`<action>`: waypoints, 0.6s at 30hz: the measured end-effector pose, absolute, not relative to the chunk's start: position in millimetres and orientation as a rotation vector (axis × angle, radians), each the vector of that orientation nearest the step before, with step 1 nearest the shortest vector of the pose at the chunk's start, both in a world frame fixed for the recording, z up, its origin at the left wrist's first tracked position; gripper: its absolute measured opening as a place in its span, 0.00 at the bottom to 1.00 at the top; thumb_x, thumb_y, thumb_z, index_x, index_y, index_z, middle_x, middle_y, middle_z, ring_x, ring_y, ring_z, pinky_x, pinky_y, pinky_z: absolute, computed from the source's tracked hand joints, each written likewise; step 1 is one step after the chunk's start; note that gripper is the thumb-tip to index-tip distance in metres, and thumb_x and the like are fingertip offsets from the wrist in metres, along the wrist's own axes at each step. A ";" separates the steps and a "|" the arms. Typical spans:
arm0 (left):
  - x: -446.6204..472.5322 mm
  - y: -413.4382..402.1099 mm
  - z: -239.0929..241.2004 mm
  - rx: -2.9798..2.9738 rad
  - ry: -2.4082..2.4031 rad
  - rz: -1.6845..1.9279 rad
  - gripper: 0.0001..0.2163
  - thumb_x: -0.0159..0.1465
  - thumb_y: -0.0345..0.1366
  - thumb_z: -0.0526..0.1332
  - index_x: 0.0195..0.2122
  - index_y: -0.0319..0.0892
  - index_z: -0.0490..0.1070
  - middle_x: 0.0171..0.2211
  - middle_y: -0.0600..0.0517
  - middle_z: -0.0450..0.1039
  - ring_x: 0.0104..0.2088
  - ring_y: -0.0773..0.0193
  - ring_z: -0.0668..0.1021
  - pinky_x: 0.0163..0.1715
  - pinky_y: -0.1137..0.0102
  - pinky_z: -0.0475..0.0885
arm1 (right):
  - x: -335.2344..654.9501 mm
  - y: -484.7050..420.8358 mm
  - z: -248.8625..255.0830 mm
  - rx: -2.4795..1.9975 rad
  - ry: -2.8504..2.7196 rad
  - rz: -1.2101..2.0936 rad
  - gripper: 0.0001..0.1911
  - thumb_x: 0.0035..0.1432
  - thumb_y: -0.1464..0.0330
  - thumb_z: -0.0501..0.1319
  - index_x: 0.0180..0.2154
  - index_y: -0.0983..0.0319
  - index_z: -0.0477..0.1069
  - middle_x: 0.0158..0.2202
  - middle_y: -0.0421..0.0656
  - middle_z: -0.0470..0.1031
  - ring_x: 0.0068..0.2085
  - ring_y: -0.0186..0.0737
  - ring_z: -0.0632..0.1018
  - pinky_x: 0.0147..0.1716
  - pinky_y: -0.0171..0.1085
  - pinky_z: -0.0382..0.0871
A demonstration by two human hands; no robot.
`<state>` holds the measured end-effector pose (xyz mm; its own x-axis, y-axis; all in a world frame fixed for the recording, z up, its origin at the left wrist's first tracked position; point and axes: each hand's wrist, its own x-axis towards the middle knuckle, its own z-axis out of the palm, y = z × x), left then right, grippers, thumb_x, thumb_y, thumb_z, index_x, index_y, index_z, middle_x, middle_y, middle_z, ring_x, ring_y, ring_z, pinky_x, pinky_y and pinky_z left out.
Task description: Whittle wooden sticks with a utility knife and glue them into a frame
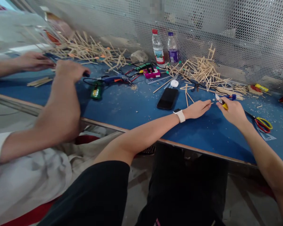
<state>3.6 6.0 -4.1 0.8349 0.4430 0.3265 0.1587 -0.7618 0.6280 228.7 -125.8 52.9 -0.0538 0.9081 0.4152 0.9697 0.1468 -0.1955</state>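
My left hand (pixel 197 109), with a white watch (pixel 179 115) on its wrist, rests on the blue table (pixel 136 106) and pinches the end of a thin wooden stick (pixel 210 103). My right hand (pixel 233 111) is closed round a yellow-handled cutter (pixel 222 103), its tip close to the stick's end. Both hands are near the table's right half, in front of a heap of glued wooden sticks (pixel 202 70).
A black phone (pixel 168 98) and a white earbud case (pixel 174 83) lie left of my hands. Scissors (pixel 263 123) lie at the right. Two bottles (pixel 158 50), a pink device (pixel 152 73) and wired tools stand farther back. A co-worker's arms (pixel 61 94) work on the left by another stick pile (pixel 89 50).
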 end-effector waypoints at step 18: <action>1.1 -2.3 -2.5 2.222 0.556 0.785 0.14 0.88 0.40 0.56 0.43 0.46 0.73 0.39 0.48 0.82 0.42 0.56 0.84 0.50 0.61 0.77 | 246.0 -115.4 16.4 -1.657 -1.846 0.314 0.34 0.84 0.37 0.53 0.49 0.57 0.83 0.36 0.48 0.85 0.37 0.54 0.83 0.42 0.48 0.69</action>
<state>1.1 -2.3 -2.5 0.7233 0.5832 0.3698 0.1552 -0.6591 0.7359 246.0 -115.4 16.4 -0.0101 0.9564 0.2918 0.8059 0.1805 -0.5639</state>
